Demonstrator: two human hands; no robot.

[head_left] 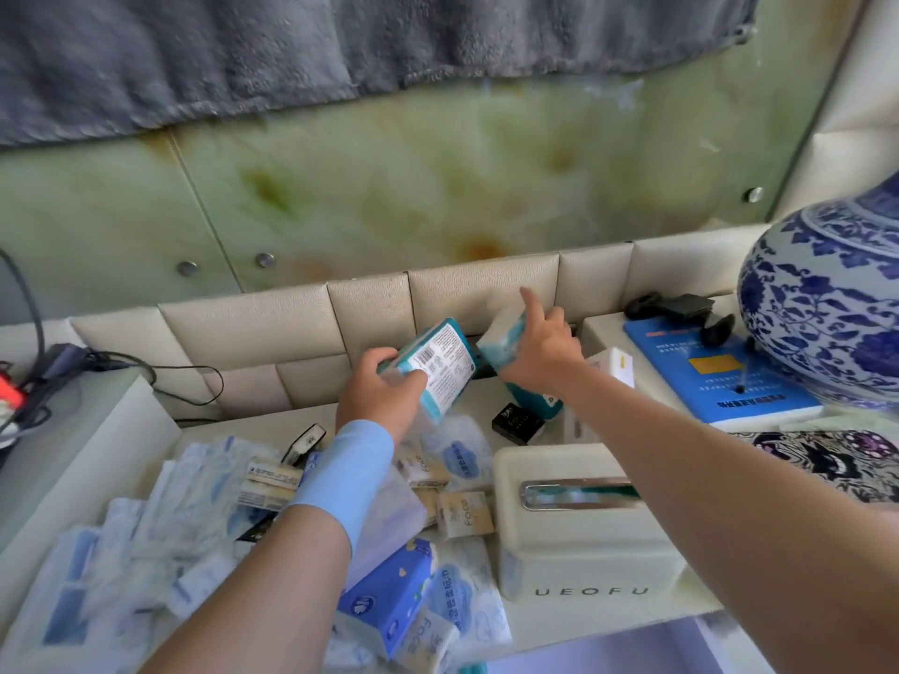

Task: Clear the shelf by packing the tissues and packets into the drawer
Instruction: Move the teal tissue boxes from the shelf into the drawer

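The cream tissue box (584, 542) marked UEOFU stands on the shelf (491, 401), and everything else is placed from it. Up and left of it, the left hand (377, 398), with a light blue band at the wrist, has its fingers (411, 379) closed round a teal-and-white tissue pack (440, 367) held tilted above the shelf, barcode side up. Directly beyond the box, the right hand (540, 345) grips a second teal-and-white pack (503, 342), its index finger pointing up at the padded back wall. Left of the box lies a heap of loose packets (160, 518), with small "Face" tissue packs (462, 515) just beside its left wall and a blue tissue pack (389, 595) at its near left corner. A small black box (517, 423) lies just beyond it. To its right stands a blue-and-white vase (827, 304).
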